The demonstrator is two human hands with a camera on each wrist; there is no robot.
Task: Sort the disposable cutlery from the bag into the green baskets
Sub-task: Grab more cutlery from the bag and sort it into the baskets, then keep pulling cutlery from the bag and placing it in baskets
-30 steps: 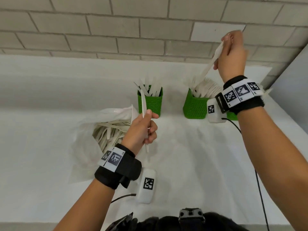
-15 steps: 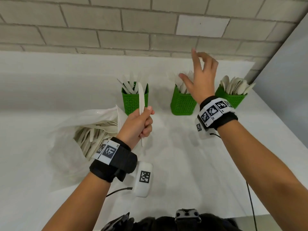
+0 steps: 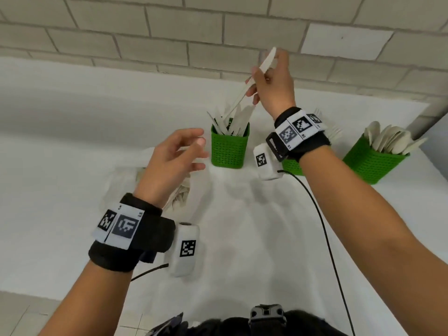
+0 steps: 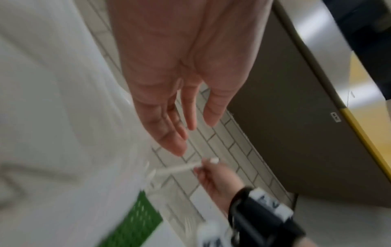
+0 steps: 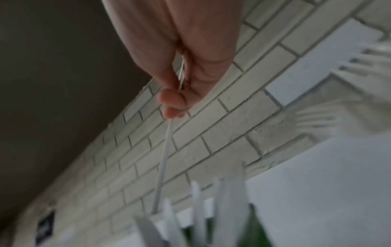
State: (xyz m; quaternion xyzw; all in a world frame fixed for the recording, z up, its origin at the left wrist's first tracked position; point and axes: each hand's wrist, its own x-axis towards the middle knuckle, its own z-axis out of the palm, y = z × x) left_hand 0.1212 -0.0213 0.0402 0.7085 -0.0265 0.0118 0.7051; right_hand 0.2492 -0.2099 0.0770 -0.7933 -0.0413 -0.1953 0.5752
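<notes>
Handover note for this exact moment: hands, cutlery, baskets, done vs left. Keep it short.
Right hand pinches a knife, grip near the blade end, handle down over the left basket of knives.
Left hand is open and holds nothing, above the bag.
Done: left basket holds knives, right basket holds spoons; middle basket mostly hidden behind the right wrist.
Left: drop this knife in, then sort the cutlery that remains in the bag.

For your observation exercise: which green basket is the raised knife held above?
The leftmost green basket, holding knives; the right hand holds the knife above it.
</notes>
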